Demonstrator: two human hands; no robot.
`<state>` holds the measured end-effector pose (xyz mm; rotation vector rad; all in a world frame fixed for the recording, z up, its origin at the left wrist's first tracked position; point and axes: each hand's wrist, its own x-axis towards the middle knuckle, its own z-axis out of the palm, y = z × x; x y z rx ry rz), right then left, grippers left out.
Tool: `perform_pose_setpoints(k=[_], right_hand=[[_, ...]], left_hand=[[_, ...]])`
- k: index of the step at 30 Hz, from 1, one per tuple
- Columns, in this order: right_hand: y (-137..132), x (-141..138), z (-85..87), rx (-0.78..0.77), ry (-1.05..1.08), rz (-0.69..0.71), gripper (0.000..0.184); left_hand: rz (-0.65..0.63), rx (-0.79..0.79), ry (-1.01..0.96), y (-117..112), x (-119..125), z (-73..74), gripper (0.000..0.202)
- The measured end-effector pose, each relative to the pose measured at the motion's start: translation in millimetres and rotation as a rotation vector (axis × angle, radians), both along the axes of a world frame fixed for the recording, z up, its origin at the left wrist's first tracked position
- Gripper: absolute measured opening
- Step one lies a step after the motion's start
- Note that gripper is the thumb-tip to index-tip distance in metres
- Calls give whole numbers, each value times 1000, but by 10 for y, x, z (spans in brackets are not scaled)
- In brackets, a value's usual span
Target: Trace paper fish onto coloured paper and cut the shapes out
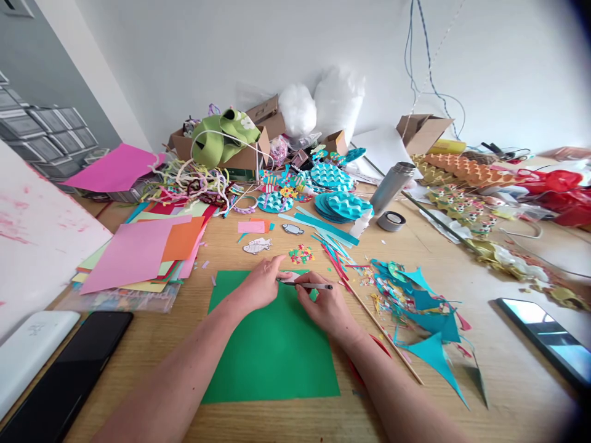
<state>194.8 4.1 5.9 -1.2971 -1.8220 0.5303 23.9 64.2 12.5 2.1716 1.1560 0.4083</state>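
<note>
A green paper sheet (272, 351) lies flat on the wooden table (462, 394) in front of me. My left hand (261, 284) rests on its top edge, fingers pressed down on a small pale paper piece (292, 277). My right hand (323, 306) is closed on a thin pen (308, 285), its tip lying against that piece beside the left fingertips. A small paper fish cut-out (257, 246) and a pile of tiny coloured bits (301, 253) lie just beyond the sheet.
A stack of coloured papers (143, 252) lies left; two phones (69, 375) and a white device sit at the near left. Teal scraps (415, 307), a wooden stick (383, 329) and a tablet (549, 338) are right. A metal bottle (392, 184), a tape roll (391, 220) and boxes stand behind.
</note>
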Motion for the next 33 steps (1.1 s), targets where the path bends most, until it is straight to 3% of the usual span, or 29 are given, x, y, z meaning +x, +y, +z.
perform_pose_setpoints(k=[23,33], right_hand=[[-5,29,38,-15,9,-127,7],[3,-3,4,-18,35,-67,10]], left_hand=[[5,-22,11,-2,8,24,68],[-9,-17,-6,12,3,-9,68]])
